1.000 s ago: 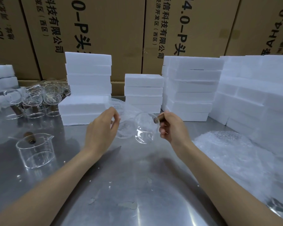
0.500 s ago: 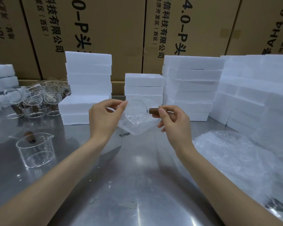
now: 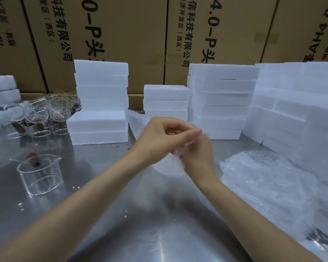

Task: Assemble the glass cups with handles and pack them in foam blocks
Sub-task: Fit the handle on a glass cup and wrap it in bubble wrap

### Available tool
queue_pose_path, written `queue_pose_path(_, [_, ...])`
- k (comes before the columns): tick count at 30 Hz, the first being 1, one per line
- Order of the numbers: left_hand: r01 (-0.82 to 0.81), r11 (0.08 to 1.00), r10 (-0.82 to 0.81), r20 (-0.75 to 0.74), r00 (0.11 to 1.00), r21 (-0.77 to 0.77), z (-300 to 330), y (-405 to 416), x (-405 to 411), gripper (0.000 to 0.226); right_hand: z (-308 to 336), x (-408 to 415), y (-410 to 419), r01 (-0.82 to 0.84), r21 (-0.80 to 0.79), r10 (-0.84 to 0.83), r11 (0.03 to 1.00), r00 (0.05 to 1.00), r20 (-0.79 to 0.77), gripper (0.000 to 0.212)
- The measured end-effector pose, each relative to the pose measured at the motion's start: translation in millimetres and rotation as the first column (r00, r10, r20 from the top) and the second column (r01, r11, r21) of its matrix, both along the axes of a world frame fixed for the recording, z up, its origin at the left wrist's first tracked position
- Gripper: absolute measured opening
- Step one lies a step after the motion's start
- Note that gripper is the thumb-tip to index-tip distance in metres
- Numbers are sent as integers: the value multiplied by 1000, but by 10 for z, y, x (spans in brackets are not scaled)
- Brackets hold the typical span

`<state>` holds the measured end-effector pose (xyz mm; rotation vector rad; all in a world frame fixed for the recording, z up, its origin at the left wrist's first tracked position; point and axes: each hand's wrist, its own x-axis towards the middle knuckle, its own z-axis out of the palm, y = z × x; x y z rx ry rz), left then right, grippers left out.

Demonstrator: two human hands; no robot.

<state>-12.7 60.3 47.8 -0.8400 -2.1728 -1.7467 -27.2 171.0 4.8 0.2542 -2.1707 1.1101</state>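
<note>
Both hands bunched mid-desk, left hand [image 3: 163, 135] over right hand [image 3: 195, 154], pinching bubble wrap [image 3: 175, 163] round a barely visible cup; fumble it and it cracks on the desk [image 3: 140, 214].

Hands crossed at mid-table, ringed by foam stacks, glassware and wrap.

On the metal table [image 3: 159, 233], a lone glass cup [image 3: 39, 173] is set at the left, with a cluster of glass cups [image 3: 45, 118] behind it. Foam block stacks [image 3: 101, 103] are ranged along the rear, and the cardboard cartons [image 3: 121, 35] are stood behind them. A bubble wrap pile [image 3: 263, 176] is spread at the right, before the rightmost stack. At the centre the left hand [image 3: 163, 135] is laid over the right hand [image 3: 197, 156], with a bubble wrap sheet [image 3: 170, 165] gathered between and beneath them.
</note>
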Motion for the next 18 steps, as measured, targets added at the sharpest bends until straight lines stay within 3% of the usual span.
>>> queue_pose_path(3, [20, 998, -17, 49, 999, -64, 67, -38, 1, 14, 2, 27, 46, -168, -318, 199, 933, 978, 69, 17])
queue_pose_path(5, [-133, 991, 132, -95, 987, -5, 146, -160, -48, 11, -2, 0, 71, -206, -378, 234, 903, 972, 28, 10])
queue_pose_path(7, [-294, 955, 270, -288, 919, -43, 237, -347, -112, 17, 21, -6, 79, -247, -477, 287, 843, 958, 10, 14])
queue_pose_path(9, [-336, 912, 237, -367, 899, -234, 308, -548, -180, 41, 42, 0, 88, -267, -441, 298, 857, 955, 2, 12])
queue_pose_path(11, [-281, 836, 145, -303, 942, -471, 330, -716, -266, 63, 54, 18, 90, -272, -353, 297, 895, 955, 18, 8])
queue_pose_path(13, [-259, 703, 135, -233, 963, -663, 285, -809, -340, 70, 65, 33, 84, -273, -323, 296, 906, 955, 23, 8])
queue_pose_path(15, [-263, 598, 181, -192, 964, -757, 201, -820, -390, 69, 87, 54, 81, -233, -325, 253, 916, 967, 19, 17])
queue_pose_path(18, [-295, 622, 195, -221, 956, -725, 90, -787, -430, 63, 106, 76, 105, -200, -328, 214, 923, 977, 6, 35])
